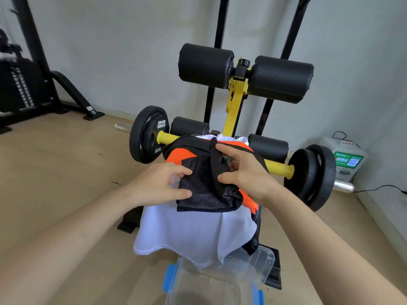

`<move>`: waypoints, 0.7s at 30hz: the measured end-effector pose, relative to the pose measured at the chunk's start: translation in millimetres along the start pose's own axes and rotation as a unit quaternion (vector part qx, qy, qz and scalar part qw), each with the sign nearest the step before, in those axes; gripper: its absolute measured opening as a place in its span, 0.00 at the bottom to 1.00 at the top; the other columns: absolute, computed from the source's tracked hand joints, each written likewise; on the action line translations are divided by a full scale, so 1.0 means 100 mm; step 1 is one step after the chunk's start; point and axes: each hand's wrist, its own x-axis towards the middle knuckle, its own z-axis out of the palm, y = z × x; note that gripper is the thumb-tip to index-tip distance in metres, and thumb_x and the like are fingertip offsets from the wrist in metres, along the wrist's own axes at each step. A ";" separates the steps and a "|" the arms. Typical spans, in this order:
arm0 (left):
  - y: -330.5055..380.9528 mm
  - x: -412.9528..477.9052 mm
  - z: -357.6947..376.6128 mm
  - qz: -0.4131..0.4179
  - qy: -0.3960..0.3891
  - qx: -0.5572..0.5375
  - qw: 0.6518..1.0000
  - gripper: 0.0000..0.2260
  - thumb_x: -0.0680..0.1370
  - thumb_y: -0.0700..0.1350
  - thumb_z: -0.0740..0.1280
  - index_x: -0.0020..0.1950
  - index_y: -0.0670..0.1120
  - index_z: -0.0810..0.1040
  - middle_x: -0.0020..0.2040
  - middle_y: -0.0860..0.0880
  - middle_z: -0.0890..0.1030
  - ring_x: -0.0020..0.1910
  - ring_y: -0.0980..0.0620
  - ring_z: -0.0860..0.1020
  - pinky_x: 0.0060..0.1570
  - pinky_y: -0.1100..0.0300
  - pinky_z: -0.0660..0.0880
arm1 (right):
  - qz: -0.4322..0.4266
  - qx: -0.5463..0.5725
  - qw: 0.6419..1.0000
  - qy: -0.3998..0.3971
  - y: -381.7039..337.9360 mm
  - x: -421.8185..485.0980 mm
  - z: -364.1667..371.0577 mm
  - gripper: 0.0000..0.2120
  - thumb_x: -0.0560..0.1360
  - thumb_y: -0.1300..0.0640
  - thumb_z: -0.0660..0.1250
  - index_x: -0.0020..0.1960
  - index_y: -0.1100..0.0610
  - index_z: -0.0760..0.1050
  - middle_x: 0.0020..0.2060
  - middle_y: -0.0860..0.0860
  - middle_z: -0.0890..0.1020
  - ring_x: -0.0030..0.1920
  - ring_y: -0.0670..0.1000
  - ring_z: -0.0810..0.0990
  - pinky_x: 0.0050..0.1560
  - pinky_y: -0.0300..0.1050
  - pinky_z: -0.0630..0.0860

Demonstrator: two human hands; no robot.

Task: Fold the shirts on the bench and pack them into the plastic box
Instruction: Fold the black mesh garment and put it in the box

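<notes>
"Black and orange shirt [204, 190], is it folded yet?"

"No. It lies bunched up on top of the white shirt [193, 234]. Both are on the surface, and the cloth hides it."

"What are the hands doing?"

"The left hand [158, 186] has a pinching grip on the mesh edge. The right hand [246, 172] has its grip closed round a twist of the same shirt."

"Is anything in the plastic box [263, 264]?"

"It sits open on the floor, just below. I see no folded shirt inside. Only the white shirt's hem hangs over its rim."

"So there's lots left?"

"I think so. Both shirts need folding, then packing. It looks like the start."
</notes>
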 end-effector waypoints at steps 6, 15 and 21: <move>-0.07 0.04 -0.05 -0.060 0.090 -0.144 0.984 0.12 0.76 0.50 0.72 0.59 0.55 0.83 0.50 0.58 0.85 0.50 0.58 0.82 0.58 0.51 0.79 | -0.001 0.101 0.993 -0.064 0.04 -0.04 0.13 0.24 0.75 0.66 0.71 0.69 0.58 0.74 0.64 0.50 0.80 0.56 0.51 0.84 0.60 0.47 0.79; 0.16 0.02 0.07 0.127 0.035 -0.034 0.991 0.15 0.75 0.62 0.68 0.60 0.61 0.82 0.65 0.62 0.75 0.65 0.58 0.65 0.66 0.65 0.59 | 0.062 -0.149 0.981 0.110 0.32 -0.14 -0.06 0.08 0.71 0.47 0.75 0.47 0.49 0.82 0.31 0.46 0.80 0.33 0.44 0.78 0.37 0.39 0.71; 0.09 0.02 0.03 0.108 0.033 0.056 0.992 0.12 0.73 0.65 0.65 0.47 0.62 0.83 0.50 0.60 0.82 0.57 0.56 0.73 0.57 0.50 0.74 | 0.103 -0.219 0.965 0.098 0.21 -0.23 0.09 0.23 0.68 0.37 0.74 0.55 0.49 0.78 0.43 0.45 0.81 0.49 0.47 0.79 0.48 0.43 0.75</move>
